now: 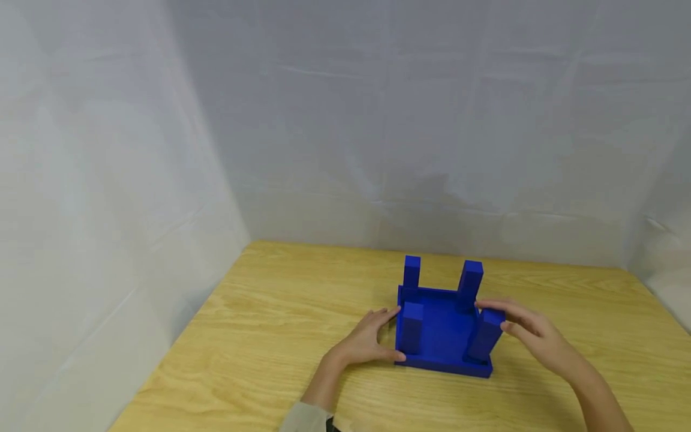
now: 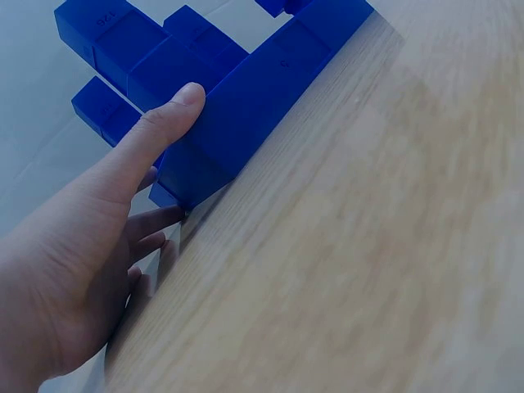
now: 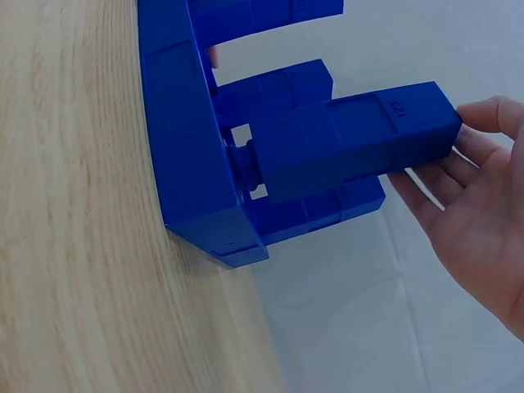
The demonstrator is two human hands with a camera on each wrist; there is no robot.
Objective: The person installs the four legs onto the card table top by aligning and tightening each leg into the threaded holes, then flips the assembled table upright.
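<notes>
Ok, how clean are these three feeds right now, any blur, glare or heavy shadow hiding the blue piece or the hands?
Head view: even soft light, sharp, only faint shadows under the blue table, left hand and right hand. Left wrist view: the wooden tabletop looks smeared, the thumb is clear. Right wrist view: the leg's embossed number is readable, the wood near the camera is soft. No glare anywhere.

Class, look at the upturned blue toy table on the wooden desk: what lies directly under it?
The upturned blue toy table lies with its flat top down on the light wooden desk, four legs pointing up. The contact face is covered, so anything beneath it is hidden.
</notes>
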